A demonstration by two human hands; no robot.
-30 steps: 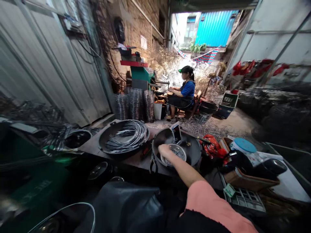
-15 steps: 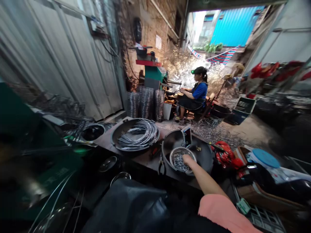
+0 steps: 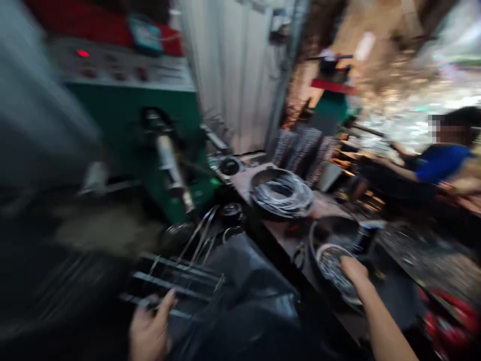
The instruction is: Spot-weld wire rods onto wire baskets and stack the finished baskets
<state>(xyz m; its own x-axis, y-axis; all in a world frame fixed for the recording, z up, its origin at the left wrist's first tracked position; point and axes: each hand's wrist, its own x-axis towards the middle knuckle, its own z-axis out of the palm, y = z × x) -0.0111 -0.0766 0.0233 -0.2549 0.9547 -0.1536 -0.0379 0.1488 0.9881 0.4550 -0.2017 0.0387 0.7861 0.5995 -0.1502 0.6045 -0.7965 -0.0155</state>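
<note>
The wire frame (image 3: 173, 286) lies with its long axis running left to right, dipping slightly to the right, and three parallel bars show across it, blurred. The left hand (image 3: 150, 326) is closed on its near end, fingers curled around the lowest bar. Just beyond the frame, a few long wires (image 3: 201, 233) slant up to the right. The right hand (image 3: 353, 271) is well to the right, its fingers at the rim of a steel bowl (image 3: 330, 268) of small wire pieces; whether it grips anything, I cannot tell. The bowl sits in one of two black woks on a worn bench (image 3: 319, 205): the near wok (image 3: 330, 230) and the far wok (image 3: 263, 185), which holds a coil of wire (image 3: 281, 194). Pliers (image 3: 298, 258) lie on the bench. Farther off stand three stacks of wire frames (image 3: 300, 150). A co-worker in a blue shirt (image 3: 441, 163) sits far right, and a green machine (image 3: 131, 130) stands left, before a corrugated metal wall (image 3: 233, 75)
</note>
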